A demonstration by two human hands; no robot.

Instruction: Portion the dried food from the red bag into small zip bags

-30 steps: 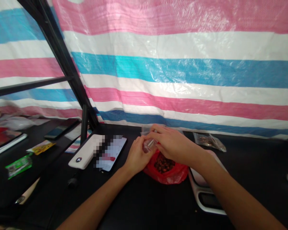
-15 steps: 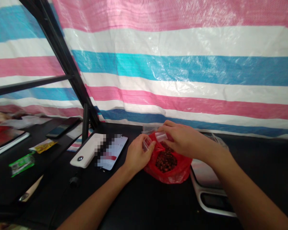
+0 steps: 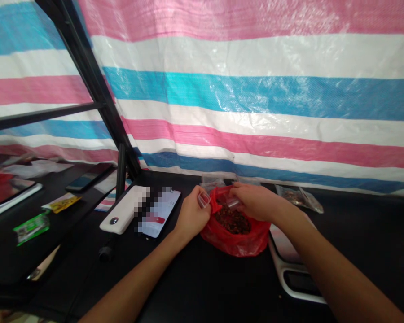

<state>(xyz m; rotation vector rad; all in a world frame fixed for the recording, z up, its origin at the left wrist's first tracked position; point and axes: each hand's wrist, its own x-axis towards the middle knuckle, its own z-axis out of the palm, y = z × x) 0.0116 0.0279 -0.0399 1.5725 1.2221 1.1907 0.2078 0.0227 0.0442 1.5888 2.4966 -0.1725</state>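
Observation:
A red plastic bag (image 3: 237, 244) stands with its mouth open on the black table, holding small dark brown dried pieces (image 3: 234, 220). My left hand (image 3: 192, 211) is closed at the bag's left rim, pinching a small clear plastic container (image 3: 204, 199) with a rounded rim. Inside the bag's mouth, my right hand (image 3: 252, 200) has its fingers wrapped round a small clear plastic cup (image 3: 234, 204), low over the brown pieces. Its fingertips are partly hidden. A white kitchen scale (image 3: 286, 269) lies to the right, partly beneath my right forearm.
A filled clear bag (image 3: 299, 198) lies behind the scale. Flat clear bags (image 3: 212, 180) lie behind the red bag. To the left are a white power bank (image 3: 123, 213), a phone (image 3: 161, 213) and a black metal frame (image 3: 104, 110). Striped sheeting (image 3: 256, 94) hangs behind.
My right hand has lowered the clear cup into the red bag, nearer the brown pieces. My left hand has shifted slightly left with its clear container. The bag's far rim now stands higher.

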